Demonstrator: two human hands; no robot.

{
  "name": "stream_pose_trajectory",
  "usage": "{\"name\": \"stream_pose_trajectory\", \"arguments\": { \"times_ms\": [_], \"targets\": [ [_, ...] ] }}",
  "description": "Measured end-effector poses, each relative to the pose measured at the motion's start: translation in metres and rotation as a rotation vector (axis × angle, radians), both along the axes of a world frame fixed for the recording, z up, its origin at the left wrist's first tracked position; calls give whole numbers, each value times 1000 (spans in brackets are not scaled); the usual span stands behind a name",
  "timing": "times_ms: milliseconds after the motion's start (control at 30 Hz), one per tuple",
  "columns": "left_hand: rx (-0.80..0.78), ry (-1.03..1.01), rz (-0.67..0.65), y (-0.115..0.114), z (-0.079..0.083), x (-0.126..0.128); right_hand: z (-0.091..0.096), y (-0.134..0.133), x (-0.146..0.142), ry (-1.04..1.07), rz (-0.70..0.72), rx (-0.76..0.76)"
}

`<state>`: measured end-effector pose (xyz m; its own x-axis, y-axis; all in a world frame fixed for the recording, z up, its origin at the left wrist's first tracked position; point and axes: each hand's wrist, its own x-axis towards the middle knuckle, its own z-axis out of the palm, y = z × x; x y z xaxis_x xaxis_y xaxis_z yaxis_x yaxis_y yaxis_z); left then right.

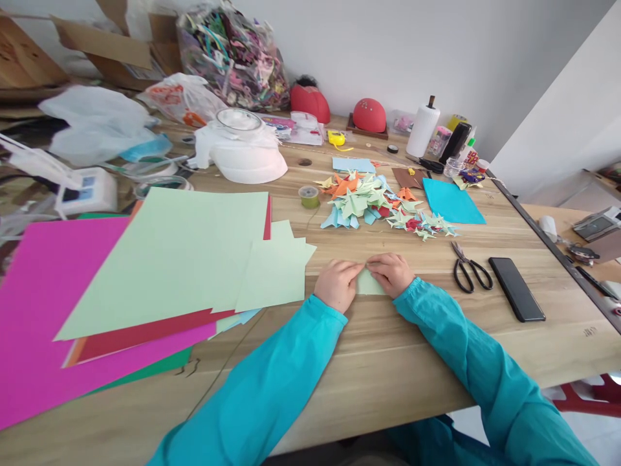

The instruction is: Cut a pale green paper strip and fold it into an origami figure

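The person's left hand and right hand pinch one small pale green sheet between them, its upper edge partly covered by the fingers. Right of the fingers lie one pair of scissors and one phone. Beyond the fingertips sits a heap of folded paper shapes, too overlapped to count. Farther off, leftward, one clear bag holds tangled colourful pieces, hard to make out.

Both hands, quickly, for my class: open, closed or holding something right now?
Left hand: closed, fingertips holding the small pale green paper.
Right hand: closed, holding the same paper; exact pinch unclear.
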<state>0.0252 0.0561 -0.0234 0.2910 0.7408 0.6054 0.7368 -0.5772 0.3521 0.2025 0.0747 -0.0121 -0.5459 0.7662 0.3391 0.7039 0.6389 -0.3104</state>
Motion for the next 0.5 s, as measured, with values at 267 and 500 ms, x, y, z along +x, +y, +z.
{"name": "stream_pose_trajectory", "arguments": {
  "times_ms": [267, 500],
  "targets": [
    [142, 193, -125, -2, 4, -1, -1, 0, 1, -12, 21, 52],
    [141, 382, -171, 0, 8, 1, -2, -1, 3, -6, -2, 71]
  ]
}}
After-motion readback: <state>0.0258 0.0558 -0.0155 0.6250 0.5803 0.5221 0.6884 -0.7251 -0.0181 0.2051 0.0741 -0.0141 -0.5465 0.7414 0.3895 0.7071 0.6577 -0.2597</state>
